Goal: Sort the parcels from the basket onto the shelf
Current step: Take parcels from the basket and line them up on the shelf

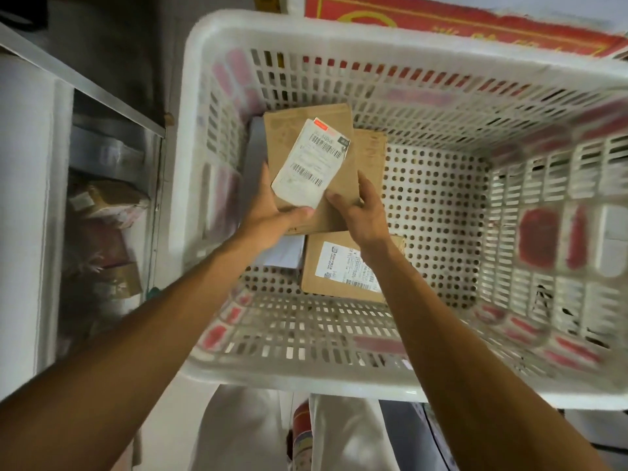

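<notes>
A large white perforated basket (pixel 339 368) fills the view. Both hands reach into its left half. My left hand (pixel 268 215) and my right hand (pixel 360 212) grip a flat brown cardboard parcel (pixel 289 130) from either side; a white barcode label lies on its top face. Under it lies a second brown parcel (pixel 372 154). Nearer to me, a third brown parcel (pixel 316 270) with a white label rests on the basket floor, partly covered by my right wrist. A grey packet (pixel 253 154) stands against the basket's left wall.
The shelf (pixel 112 205) stands to the left of the basket, with a metal rail (pixel 85 79) above it and several wrapped parcels stacked inside. A red patterned mat (pixel 475 25) lies beyond the basket. The basket's right half shows bare perforated floor.
</notes>
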The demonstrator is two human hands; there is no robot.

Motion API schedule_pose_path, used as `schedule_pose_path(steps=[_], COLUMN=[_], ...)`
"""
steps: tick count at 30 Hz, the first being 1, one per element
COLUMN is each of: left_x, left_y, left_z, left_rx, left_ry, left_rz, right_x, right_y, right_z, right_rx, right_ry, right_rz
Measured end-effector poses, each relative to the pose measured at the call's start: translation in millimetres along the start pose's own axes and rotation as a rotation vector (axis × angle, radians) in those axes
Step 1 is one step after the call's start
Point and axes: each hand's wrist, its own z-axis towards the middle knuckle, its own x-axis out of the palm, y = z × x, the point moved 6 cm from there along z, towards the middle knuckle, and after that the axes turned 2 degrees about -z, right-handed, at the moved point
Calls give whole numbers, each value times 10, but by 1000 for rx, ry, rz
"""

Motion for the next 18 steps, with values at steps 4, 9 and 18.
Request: schedule_pose_path(steps=[4,9,18], left_x=[-4,47,-197], left_y=[-103,-419,-1749], left_z=[-105,-417,-1120], left_rx=[26,73,348], left_ry=[-10,71,36], left_rz=[103,125,134], right_x=[-12,-214,-489], right_y=[39,159,1296], right_z=[-135,-617,-1480], right_rx=[9,-5,-342], right_ry=[-1,-79,-79], right_rz=[145,201,172])
